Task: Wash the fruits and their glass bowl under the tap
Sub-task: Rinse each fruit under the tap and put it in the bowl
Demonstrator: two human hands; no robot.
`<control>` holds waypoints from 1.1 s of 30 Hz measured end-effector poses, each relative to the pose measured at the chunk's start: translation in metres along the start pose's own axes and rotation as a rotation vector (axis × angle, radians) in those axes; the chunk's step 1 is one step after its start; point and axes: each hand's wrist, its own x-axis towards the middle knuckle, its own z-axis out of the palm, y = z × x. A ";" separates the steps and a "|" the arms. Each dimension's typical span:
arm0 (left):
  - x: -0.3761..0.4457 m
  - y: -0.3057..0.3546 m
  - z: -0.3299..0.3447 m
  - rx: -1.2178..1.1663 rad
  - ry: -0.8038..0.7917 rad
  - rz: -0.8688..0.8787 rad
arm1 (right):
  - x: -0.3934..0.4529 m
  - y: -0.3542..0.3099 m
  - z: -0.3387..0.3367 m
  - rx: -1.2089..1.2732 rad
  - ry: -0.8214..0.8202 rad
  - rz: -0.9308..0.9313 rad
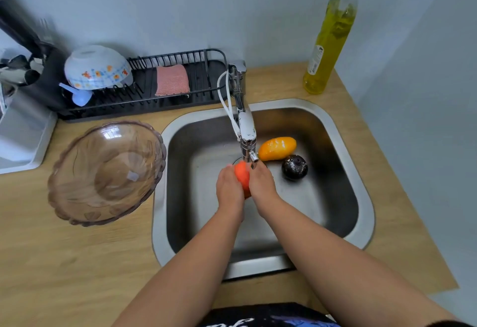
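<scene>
Here, a smooth orange-red fruit (pixel 242 175) is clasped between both hands just below the centre of the frame, under the spout of the tap (pixel 246 130); the left hand (pixel 229 188) is curled round its left side and the right hand (pixel 262 183) round its right, so that only a narrow strip of the rounded skin is seen between them. Whether water is running cannot be told. The tap is made of shiny chromed metal, with a thin white hose (pixel 227 99) looped beside it. To the right of the hands, a glossy yellow-orange mango-shaped fruit (pixel 277 148) and a dark, nearly black round fruit (pixel 294 167) with a wet sheen are lying on the floor of the sink (pixel 366 197), just beside each other. The sink is a brushed steel basin with rounded corners, set into a pale wood-grain countertop (pixel 64 262). At the left of the frame, the glass bowl (pixel 105 171) is standing on the countertop: tinted brown, transparent, moulded, with a scalloped rim. Behind it, in the upper left, a black wire dish rack (pixel 167 99) is seen, holding an upturned white patterned bowl (pixel 96 67) and a pink textured sponge (pixel 171 80). In the upper right, a tall clear bottle (pixel 327 37) of yellow liquid with a green cap is standing against the plain grey-blue wall (pixel 206 3)
</scene>
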 end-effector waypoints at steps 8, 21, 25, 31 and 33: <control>-0.003 0.013 0.001 -0.212 -0.001 -0.157 | -0.006 0.022 0.000 -0.342 -0.066 -0.392; 0.011 -0.001 -0.031 0.479 -0.137 0.934 | -0.001 0.001 -0.008 0.492 -0.240 0.543; 0.006 -0.001 -0.023 0.413 -0.142 0.729 | -0.001 0.009 -0.006 0.477 -0.168 0.262; 0.007 0.014 -0.009 0.003 -0.021 0.045 | -0.024 0.016 0.002 0.096 -0.216 -0.074; -0.004 0.016 -0.008 0.058 0.039 0.184 | -0.027 0.011 0.002 0.114 -0.224 -0.116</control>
